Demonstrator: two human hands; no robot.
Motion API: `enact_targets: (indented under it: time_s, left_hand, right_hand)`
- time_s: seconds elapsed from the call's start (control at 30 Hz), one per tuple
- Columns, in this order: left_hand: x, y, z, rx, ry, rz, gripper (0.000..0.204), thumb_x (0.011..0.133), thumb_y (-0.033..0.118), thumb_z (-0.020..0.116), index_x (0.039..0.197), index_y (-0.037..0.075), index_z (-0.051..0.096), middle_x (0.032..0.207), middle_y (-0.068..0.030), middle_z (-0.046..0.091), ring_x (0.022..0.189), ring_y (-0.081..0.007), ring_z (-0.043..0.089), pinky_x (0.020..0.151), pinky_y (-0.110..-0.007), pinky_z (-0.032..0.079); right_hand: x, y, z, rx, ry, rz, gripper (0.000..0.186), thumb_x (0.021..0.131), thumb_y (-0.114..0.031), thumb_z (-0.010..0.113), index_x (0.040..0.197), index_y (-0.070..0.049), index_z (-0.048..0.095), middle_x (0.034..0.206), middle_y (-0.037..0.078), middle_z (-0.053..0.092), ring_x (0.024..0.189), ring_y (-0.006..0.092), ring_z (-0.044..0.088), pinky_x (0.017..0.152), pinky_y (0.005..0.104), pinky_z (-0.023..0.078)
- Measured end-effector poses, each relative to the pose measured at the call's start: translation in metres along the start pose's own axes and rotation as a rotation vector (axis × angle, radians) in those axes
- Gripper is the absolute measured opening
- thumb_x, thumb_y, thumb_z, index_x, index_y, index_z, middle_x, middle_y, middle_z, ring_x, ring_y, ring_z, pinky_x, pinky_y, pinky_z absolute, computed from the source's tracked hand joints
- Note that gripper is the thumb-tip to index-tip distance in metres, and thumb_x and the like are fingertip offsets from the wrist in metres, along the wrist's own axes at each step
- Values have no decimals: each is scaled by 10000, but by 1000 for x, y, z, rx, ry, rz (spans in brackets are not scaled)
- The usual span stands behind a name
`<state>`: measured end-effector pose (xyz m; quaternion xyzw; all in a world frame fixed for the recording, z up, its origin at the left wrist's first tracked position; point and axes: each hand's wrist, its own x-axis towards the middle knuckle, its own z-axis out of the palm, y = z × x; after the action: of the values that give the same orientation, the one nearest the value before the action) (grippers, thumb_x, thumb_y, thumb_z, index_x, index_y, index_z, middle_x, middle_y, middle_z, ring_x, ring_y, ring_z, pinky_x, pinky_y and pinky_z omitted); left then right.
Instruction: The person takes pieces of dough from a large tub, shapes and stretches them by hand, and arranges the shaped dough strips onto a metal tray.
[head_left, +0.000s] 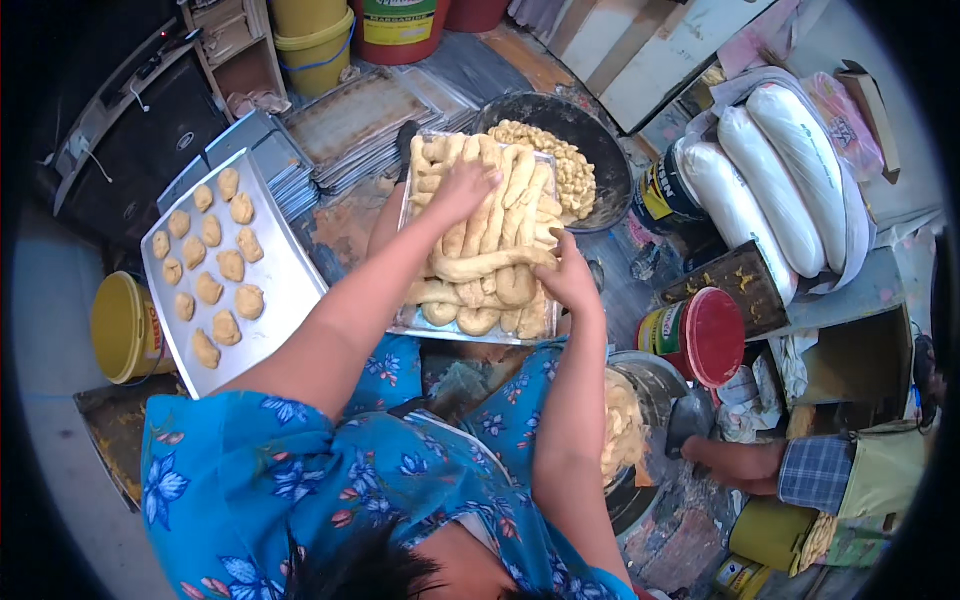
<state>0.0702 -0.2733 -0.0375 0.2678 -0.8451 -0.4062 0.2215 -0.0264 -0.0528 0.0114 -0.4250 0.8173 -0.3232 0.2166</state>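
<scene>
On the middle tray [405,319] lie dough strips [485,268]; a basin [612,150] behind, rightward, holds more dough [565,172]; a 2nd tray [287,280], left, carries dough lumps [230,265].

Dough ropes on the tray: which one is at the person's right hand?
The long crosswise dough rope whose right end is at the right hand. It lies sideways, while the dough ropes just beyond it run lengthwise.

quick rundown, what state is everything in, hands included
left hand, fingers over the dough strands
right hand, fingers at the end of a crosswise strand
dough strands, laid side by side, some crossing
pale tray, bearing dough lumps
dough lumps, apart, unbaked-looking
black basin, partly filled with knotted dough
metal trays, stacked
red bucket, lid on
white rolls, lying side by side
</scene>
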Motion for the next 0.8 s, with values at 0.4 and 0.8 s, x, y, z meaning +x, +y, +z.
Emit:
enact_targets:
  time_s: [0.4,0.8]
  left_hand:
    - [-105,46,19,423,-289,288,340,735,152,559,1056,41,575,1225,-117,486,1255,-290,320,1056,-506,137]
    - [-113,86,38,724,-353,225,461,774,196,519,1203,33,474,1327,-184,359,1257,-352,295,1040,-492,197]
  right_hand:
    - [5,80,1,534,-146,-82,372,684,-13,615,1053,-20,571,961,41,593,905,131,529,825,255,403]
    - [-3,84,-7,653,48,-40,541,705,-186,693,1172,-3,491,1003,117,590,884,195,564,787,298,445]
